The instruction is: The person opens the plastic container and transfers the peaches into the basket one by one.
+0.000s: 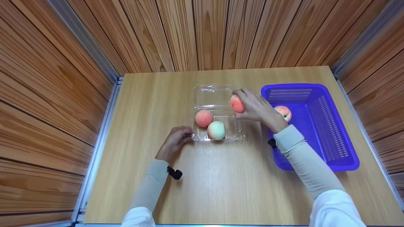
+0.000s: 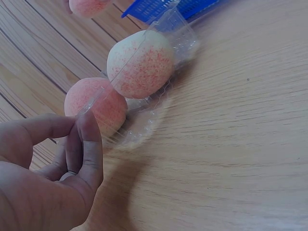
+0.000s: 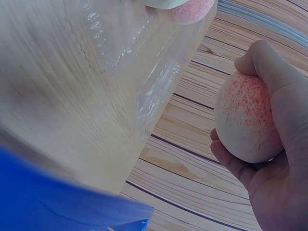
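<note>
A clear plastic box (image 1: pixel 234 127) lies with its lid (image 1: pixel 213 96) folded back. Inside, on its left side, sit a pink peach (image 1: pixel 204 118) and a pale peach (image 1: pixel 216 130), close together. My left hand (image 1: pixel 177 138) pinches the box's left edge between thumb and fingers, plain in the left wrist view (image 2: pixel 62 163). My right hand (image 1: pixel 257 108) grips another peach (image 1: pixel 237 104) above the box's right part. In the right wrist view that peach (image 3: pixel 248 118) rests between the thumb and curled fingers of the hand (image 3: pixel 284 144).
A purple-blue basket (image 1: pixel 342 132) stands on the right of the wooden table (image 1: pixel 142 104), with one peach (image 1: pixel 283 113) at its left side, partly behind my right hand. Wood-plank walls (image 1: pixel 208 34) rise behind the table and on both sides.
</note>
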`<state>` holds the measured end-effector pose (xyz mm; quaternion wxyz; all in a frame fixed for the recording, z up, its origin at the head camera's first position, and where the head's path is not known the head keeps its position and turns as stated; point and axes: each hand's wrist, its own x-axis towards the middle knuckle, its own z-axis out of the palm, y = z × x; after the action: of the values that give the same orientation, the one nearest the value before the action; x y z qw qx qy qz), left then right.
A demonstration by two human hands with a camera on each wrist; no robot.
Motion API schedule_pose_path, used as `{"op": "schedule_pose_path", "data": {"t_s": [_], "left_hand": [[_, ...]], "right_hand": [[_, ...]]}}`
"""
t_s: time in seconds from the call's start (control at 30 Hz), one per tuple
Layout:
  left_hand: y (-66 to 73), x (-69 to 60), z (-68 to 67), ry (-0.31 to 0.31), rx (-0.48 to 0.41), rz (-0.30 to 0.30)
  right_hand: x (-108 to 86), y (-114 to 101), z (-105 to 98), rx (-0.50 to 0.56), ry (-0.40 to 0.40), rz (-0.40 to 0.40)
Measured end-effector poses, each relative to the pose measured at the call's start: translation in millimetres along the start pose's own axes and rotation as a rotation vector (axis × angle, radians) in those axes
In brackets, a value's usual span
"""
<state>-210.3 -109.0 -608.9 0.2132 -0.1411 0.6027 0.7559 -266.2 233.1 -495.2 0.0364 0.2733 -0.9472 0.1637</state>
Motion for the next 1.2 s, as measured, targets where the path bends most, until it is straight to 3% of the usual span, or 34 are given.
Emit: {"op": "schedule_pose_path", "data": {"t_s": [0.33, 0.63, 1.2], "left_hand": [[0.0, -1.8, -2.6, -0.023, -0.014, -0.001], [-1.1, 0.5, -0.9, -0.006, -0.019, 0.025], [0.6, -1.8, -2.4, -0.018, -0.006, -0.002]], "right_hand": [[-2.6, 7, -4, -0.020, 0.006, 0.019], [-6.4, 12, -8, -0.014, 0.024, 0.013], [-13.9, 23, -14, -0.002, 0.080, 0.006]]}}
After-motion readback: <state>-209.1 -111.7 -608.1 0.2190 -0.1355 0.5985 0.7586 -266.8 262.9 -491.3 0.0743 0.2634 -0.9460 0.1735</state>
